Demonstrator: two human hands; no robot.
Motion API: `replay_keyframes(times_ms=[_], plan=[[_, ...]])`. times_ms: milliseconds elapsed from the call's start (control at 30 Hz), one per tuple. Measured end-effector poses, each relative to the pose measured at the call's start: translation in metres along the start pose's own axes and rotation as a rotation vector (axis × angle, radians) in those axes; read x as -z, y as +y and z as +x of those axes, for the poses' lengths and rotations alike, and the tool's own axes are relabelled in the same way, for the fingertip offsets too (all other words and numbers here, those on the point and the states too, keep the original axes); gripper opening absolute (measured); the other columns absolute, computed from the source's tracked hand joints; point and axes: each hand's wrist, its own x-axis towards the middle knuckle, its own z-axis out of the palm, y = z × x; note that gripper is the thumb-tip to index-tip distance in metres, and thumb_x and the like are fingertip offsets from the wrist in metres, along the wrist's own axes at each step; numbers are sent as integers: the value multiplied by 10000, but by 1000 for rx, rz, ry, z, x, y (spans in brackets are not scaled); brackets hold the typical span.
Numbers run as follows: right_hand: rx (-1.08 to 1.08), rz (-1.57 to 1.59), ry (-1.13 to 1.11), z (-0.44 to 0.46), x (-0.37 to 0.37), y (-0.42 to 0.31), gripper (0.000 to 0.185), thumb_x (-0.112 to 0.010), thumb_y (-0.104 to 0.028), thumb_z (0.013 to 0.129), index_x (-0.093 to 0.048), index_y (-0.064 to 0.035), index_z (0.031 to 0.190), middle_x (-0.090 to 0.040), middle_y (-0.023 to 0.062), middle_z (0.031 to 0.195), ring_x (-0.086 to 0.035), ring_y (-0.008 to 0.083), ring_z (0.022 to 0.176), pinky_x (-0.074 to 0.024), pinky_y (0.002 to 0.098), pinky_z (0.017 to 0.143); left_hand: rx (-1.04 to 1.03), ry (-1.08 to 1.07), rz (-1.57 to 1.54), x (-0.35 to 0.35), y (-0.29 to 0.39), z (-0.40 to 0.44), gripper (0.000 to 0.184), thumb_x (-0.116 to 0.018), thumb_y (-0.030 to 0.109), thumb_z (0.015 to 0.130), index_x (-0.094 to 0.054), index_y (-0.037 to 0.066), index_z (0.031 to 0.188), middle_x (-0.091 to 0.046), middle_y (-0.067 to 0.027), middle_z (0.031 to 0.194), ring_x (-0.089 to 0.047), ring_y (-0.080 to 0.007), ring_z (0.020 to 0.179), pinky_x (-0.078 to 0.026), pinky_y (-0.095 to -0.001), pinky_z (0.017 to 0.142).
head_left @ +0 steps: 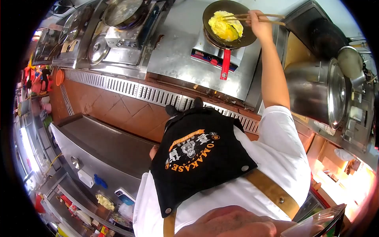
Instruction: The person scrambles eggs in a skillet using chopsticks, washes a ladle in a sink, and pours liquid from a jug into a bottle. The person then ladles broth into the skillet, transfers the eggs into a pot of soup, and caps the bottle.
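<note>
My right hand [260, 27] is closed on long wooden chopsticks [272, 19]. Their tips touch yellow egg [226, 27], partly set and partly glossy, in a dark round pan [211, 36]. The pan's red handle [225, 65] points toward me, with no hand on it. Under the pan is a small portable stove [201, 55] on a steel counter [173, 51]. Only a small bit of my left hand [153, 152] shows beside my black apron [189, 152]; its fingers are mostly hidden, and I cannot tell what it touches.
A large lidded steel pot [310, 87] stands to the right of my arm, below a black tray [304, 19]. Another pan [123, 12] sits on a burner at the upper left. Behind my left side is a steel counter [98, 132]; a phone [124, 196] lies near it.
</note>
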Motion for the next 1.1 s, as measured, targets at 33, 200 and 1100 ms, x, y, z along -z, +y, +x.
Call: replay_keyframes(times_ms=[33, 200, 1100], plan=[[2, 13, 12, -5, 11, 1, 262, -525, -224, 933, -626, 12, 986, -669, 96, 835, -649, 133, 711, -522, 248, 636, -1, -1, 1, -4, -5, 9, 302, -506, 249, 933, -625, -18, 1007, -654, -179, 966, -622, -281, 883, -472, -340, 770], [-4, 1, -21, -41, 56, -6, 235, -528, -228, 937, -611, -17, 1001, -671, 78, 823, -651, 118, 679, -519, 242, 607, 483, -78, -707, 5, 10, 34, 347, -464, 284, 939, -636, -14, 987, -653, -177, 957, -613, -261, 895, -455, -359, 783], [-70, 69, -216, -11, 30, 27, 236, -530, -211, 931, -617, 1, 987, -660, 91, 822, -644, 133, 670, -537, 246, 590, 12, -15, -148, -40, -30, 23, 354, -507, 302, 925, -607, -9, 791, -578, -87, 658, -580, -235, 643, -460, -358, 642]])
